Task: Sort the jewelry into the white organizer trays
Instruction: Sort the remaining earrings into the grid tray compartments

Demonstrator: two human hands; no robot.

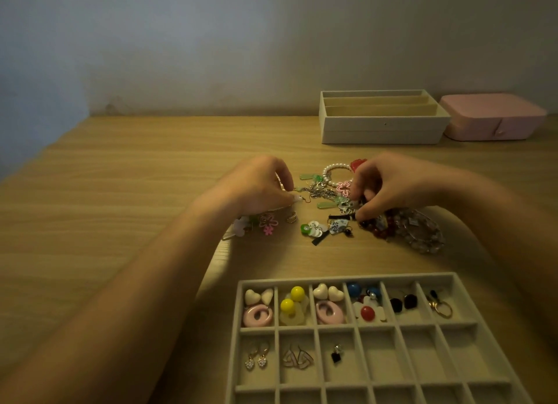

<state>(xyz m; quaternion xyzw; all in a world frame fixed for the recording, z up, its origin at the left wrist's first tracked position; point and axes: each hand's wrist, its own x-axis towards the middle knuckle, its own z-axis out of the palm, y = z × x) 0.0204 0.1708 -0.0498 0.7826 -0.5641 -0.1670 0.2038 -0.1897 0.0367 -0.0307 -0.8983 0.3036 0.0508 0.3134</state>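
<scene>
A heap of loose jewelry [329, 195] lies mid-table: a pearl bracelet [333, 169], green pendants, pink flower earrings [268, 221], dark red beads [382, 227] and a clear bead bracelet [422, 234]. My left hand [256, 186] pinches a small hooked earring [300, 199] at the heap's left edge. My right hand [389, 186] has its fingers curled into the heap's right side, pinching a small piece I cannot make out. The white grid tray [465, 325] in front holds earring pairs in its top row and three cells of the second row.
A second white tray [382, 129] with long slots stands at the back right, next to a shut pink jewelry box [495, 120]. The wooden table [120, 177] meets a wall behind. Loose pieces lie just beyond the grid tray's far rim.
</scene>
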